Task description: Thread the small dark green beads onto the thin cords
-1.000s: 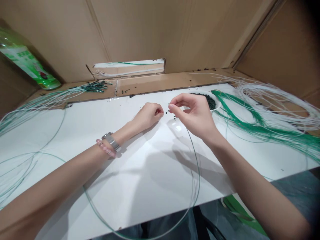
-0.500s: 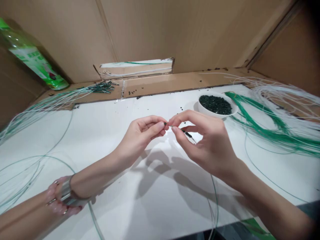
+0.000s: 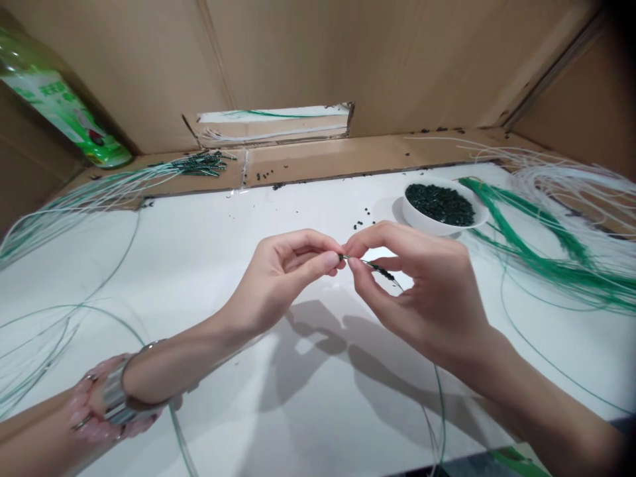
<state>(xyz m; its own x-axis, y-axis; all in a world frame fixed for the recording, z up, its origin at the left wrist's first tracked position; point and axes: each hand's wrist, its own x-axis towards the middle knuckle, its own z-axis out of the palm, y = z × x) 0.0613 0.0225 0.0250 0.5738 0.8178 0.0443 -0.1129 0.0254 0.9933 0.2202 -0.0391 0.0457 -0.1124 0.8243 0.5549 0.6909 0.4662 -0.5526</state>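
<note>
My left hand (image 3: 278, 281) is closed in a pinch, with a small dark bead (image 3: 341, 257) showing at the tips of its thumb and forefinger. Just beside it, my right hand (image 3: 427, 285) pinches a thin beaded strand (image 3: 381, 270) between thumb and forefinger. Dark beads sit along this strand under my right palm, and its thin end sticks out past them. The fingertips of both hands nearly meet above the white tabletop (image 3: 209, 278). Behind my right hand stands a white bowl (image 3: 447, 230) heaped with dark green beads (image 3: 440, 204).
Green threads (image 3: 536, 258) and white strands (image 3: 556, 175) lie at the right. A bundle of strands with beaded ends (image 3: 201, 163) rests at back left, near a green-labelled bottle (image 3: 64, 109). Cardboard walls (image 3: 397, 59) enclose the back and sides. Loose beads (image 3: 365, 218) are scattered near the bowl.
The view has shifted a little, so the hands and bowl appear slightly farther right. More of the beaded strand shows beneath my right hand. Both pinches stay closed.
</note>
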